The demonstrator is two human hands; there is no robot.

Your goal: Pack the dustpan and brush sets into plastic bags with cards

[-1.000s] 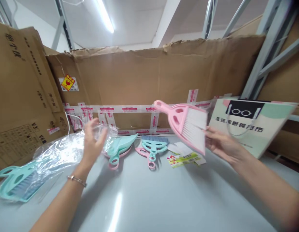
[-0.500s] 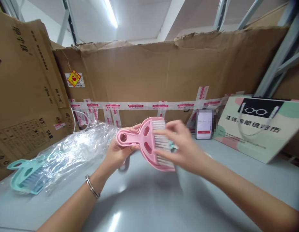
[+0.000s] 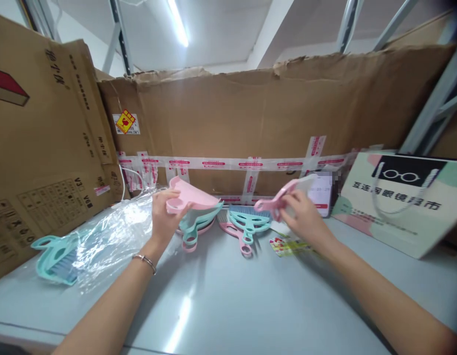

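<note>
My left hand (image 3: 165, 214) is closed on a pink dustpan (image 3: 194, 195), held over a teal dustpan (image 3: 193, 231) that lies with pink showing beneath it. My right hand (image 3: 300, 212) grips a pink brush (image 3: 278, 197) with pale bristles, raised in front of the phone. Between my hands, a teal brush (image 3: 249, 224) with blue bristles rests partly over another pink brush (image 3: 245, 248) on the table. Beside them, below my right hand, lies a colourful printed card (image 3: 287, 246).
Clear plastic wrap (image 3: 117, 241) and a teal dustpan-and-brush set (image 3: 56, 259) lie at the left. Cardboard boxes (image 3: 221, 118) stand behind and left. A phone (image 3: 320, 190) and a printed bag (image 3: 398, 202) stand at the right.
The pink dustpan and brush, together before, are now apart: the dustpan has moved left in my left hand, the brush right in my right hand. The teal and pink pieces behind have come into view.
</note>
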